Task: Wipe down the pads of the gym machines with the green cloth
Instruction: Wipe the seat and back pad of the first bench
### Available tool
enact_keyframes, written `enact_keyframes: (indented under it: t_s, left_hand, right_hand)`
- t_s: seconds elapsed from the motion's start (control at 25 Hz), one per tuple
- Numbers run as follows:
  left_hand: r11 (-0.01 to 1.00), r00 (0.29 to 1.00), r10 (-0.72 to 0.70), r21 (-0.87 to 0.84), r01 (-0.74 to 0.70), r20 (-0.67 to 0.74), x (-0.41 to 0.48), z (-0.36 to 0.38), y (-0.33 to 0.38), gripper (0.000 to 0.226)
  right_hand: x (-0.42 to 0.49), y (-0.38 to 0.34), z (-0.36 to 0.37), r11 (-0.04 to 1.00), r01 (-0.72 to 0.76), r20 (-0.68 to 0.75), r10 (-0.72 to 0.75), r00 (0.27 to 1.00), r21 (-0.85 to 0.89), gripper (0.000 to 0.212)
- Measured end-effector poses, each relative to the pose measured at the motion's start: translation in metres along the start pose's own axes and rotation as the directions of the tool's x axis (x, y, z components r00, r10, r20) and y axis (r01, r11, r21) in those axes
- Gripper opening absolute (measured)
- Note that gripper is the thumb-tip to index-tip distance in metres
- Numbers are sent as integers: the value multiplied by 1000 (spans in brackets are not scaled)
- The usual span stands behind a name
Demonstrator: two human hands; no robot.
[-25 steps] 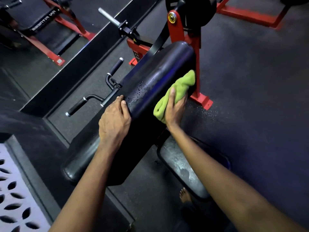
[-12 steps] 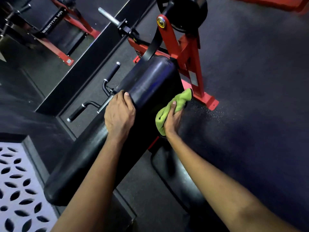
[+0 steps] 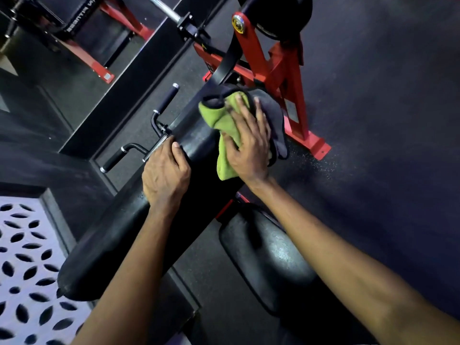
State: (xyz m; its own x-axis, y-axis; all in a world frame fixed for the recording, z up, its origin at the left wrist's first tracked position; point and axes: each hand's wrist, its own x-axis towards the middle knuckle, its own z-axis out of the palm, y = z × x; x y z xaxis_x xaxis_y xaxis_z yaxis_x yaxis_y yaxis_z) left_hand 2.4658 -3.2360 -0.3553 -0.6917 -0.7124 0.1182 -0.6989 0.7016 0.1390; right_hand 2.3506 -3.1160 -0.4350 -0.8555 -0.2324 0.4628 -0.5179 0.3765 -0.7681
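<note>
Right hand [image 3: 249,145] presses the green cloth [image 3: 224,120] with flat fingers [image 3: 259,115]; left hand [image 3: 165,178] curls fingers over the pad [image 3: 119,242] beside handles [image 3: 167,97].

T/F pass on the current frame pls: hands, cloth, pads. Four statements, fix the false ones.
1. The right hand presses the green cloth flat onto the long pad. True.
2. The left hand holds one of the handles. False: it grips the long pad's edge, and the handles are untouched.
3. The green cloth lies on the seat pad. False: the seat pad carries no cloth, which is on the long pad's far end.
4. The frame is red. True.
</note>
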Motion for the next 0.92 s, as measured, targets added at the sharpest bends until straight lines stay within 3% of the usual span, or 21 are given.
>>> enact_keyframes:
  t_s: [0.12, 0.24, 0.36, 0.48, 0.56, 0.68, 0.76, 0.84, 0.92]
  left_hand:
    - [1000, 1000, -10, -3, 10, 3, 2, 0, 2, 43]
    - [1000, 1000, -18, -11, 18, 2, 2, 0, 1, 45]
    - [1000, 1000, -15, -19, 16, 10, 3, -1, 0, 44]
    - [1000, 1000, 3, -20, -3, 10, 1, 0, -1, 45]
    - [999, 999, -7, -47, 8, 32, 4, -1, -4, 45]
    - [993, 997, -43, -111, 50, 61, 11, -3, 3, 38]
    - [990, 997, 38, -139, -29, 66, 22, 1, 23, 37]
    - [973, 984, 155, -185, -137, 83, 33, 6, 47, 40]
    - [972, 984, 160, -187, -143, 81, 41, 14, 64, 41]
  right_hand:
    - [0, 11, -7, 993, 108, 125, -101, 987, -52, 70]
    - [-16, 32, -9, 996, 52, 118, -60, 991, 71, 77]
    - [0, 15, -9, 998, -25, 73, 20, 997, 62, 63]
    - [34, -2, -12, 992, 100, 126, -89, 988, -80, 58]
    - [34, 3, -12, 993, 108, 131, -101, 986, -50, 62]
    - [0, 26, -4, 981, -163, 82, 155, 984, 102, 66]
    - [-25, 42, 1, 925, -357, 165, 334, 928, 132, 80]
    - [-42, 52, 5, 887, -437, 245, 395, 885, 149, 89]
    - [-40, 59, 5, 842, -497, 274, 438, 856, 209, 85]
